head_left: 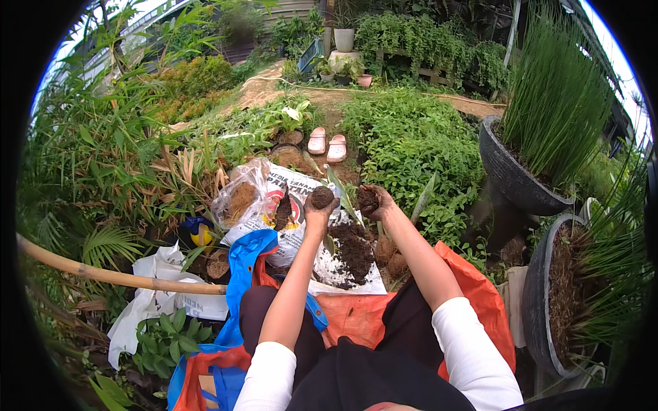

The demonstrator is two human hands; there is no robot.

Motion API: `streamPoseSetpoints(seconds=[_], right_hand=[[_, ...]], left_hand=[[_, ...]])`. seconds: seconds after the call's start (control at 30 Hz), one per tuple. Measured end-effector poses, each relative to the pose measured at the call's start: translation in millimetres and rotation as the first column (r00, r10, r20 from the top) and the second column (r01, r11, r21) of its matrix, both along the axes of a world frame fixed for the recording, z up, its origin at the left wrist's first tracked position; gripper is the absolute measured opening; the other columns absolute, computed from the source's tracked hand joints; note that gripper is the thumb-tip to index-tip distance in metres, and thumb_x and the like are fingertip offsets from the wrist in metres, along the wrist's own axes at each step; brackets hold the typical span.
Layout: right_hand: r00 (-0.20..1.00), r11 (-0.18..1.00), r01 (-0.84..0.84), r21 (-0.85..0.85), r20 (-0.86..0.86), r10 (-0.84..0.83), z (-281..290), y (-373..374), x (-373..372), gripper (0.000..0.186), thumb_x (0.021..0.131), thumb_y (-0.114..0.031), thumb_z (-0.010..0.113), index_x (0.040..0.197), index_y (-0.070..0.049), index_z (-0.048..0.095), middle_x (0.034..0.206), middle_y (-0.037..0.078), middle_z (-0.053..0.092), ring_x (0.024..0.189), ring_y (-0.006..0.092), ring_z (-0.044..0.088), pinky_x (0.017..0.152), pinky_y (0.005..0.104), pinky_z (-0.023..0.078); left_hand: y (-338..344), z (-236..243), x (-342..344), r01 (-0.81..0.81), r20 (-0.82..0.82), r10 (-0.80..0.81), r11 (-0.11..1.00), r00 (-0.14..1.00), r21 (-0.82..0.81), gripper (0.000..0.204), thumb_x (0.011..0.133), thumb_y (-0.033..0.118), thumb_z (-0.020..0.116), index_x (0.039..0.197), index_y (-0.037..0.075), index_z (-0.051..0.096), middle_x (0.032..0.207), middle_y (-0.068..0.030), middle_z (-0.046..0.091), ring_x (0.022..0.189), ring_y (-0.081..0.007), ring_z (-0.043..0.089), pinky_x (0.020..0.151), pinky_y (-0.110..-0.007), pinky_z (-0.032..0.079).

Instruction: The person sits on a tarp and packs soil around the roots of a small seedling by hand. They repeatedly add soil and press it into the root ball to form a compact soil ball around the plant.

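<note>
My left hand [321, 209] cups a round clump of dark soil [322, 197], fingers curled around it. Just to its right, apart from it, my right hand [375, 205] grips a crumbly dark clump [367, 200]. An upright pale green leaf [345, 200] stands between them. Below my hands, dark soil [353, 253] is spread on a white sheet [373, 286]. A printed white sack [281, 243] lies left of my left hand, beside a clear plastic bag [236, 198] of brown fibrous material. An orange tarp [473, 301] is under and around my legs.
Two large dark planters [507, 164] [538, 301] of tall grassy plants flank the right. A bamboo pole [123, 275] crosses the lower left, near a blue tarp [243, 260]. Pink clogs [336, 149] stand ahead on bare ground, among dense foliage and small pots [363, 81].
</note>
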State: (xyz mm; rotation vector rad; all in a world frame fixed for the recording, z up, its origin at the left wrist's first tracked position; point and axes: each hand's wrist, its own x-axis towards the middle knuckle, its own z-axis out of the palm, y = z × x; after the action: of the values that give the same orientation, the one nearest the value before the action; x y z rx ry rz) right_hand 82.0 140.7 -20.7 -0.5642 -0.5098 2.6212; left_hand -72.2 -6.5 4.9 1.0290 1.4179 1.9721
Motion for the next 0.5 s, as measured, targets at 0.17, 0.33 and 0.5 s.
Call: streamPoseSetpoints(seconds=[0.17, 0.33, 0.5], right_hand=[[0.936, 0.936, 0.326, -0.13, 0.185, -0.3, 77, -74, -30, 0.018, 0.078, -0.025, 0.052, 0.073, -0.01, 0.058, 0.055, -0.002, 0.049, 0.038, 0.0118, 0.037, 0.031, 0.0214, 0.026], [0.94, 0.941, 0.331, -0.077, 0.12, -0.321, 19, -25, -10, 0.02, 0.081, -0.023, 0.051, 0.065, -0.011, 0.05, 0.048, -0.004, 0.039, 0.033, 0.0098, 0.027, 0.03, 0.0201, 0.021], [0.961, 0.949, 0.271, -0.163, -0.004, -0.275, 15, -25, -13, 0.023, 0.085, -0.026, 0.045, 0.073, -0.008, 0.051, 0.055, 0.002, 0.047, 0.04, 0.0145, 0.038, 0.034, 0.02, 0.031]], left_hand=[[-17, 2, -1, -0.013, 0.004, 0.013, 0.999, 1.0, -0.04, 0.042, 0.061, 0.014, 0.076, 0.095, 0.003, 0.054, 0.088, -0.0053, 0.059, 0.078, -0.0154, 0.056, 0.073, -0.028, 0.045], [-5, 5, 18, 0.043, -0.071, -0.048, 0.997, 0.996, -0.066, 0.046, 0.06, 0.016, 0.076, 0.097, 0.002, 0.053, 0.09, -0.0066, 0.06, 0.08, -0.0166, 0.057, 0.074, -0.029, 0.045], [1, -15, 6, 0.08, -0.03, -0.082, 0.996, 0.996, -0.042, 0.047, 0.06, 0.018, 0.076, 0.098, 0.001, 0.053, 0.09, -0.0076, 0.06, 0.081, -0.0173, 0.057, 0.075, -0.03, 0.045]])
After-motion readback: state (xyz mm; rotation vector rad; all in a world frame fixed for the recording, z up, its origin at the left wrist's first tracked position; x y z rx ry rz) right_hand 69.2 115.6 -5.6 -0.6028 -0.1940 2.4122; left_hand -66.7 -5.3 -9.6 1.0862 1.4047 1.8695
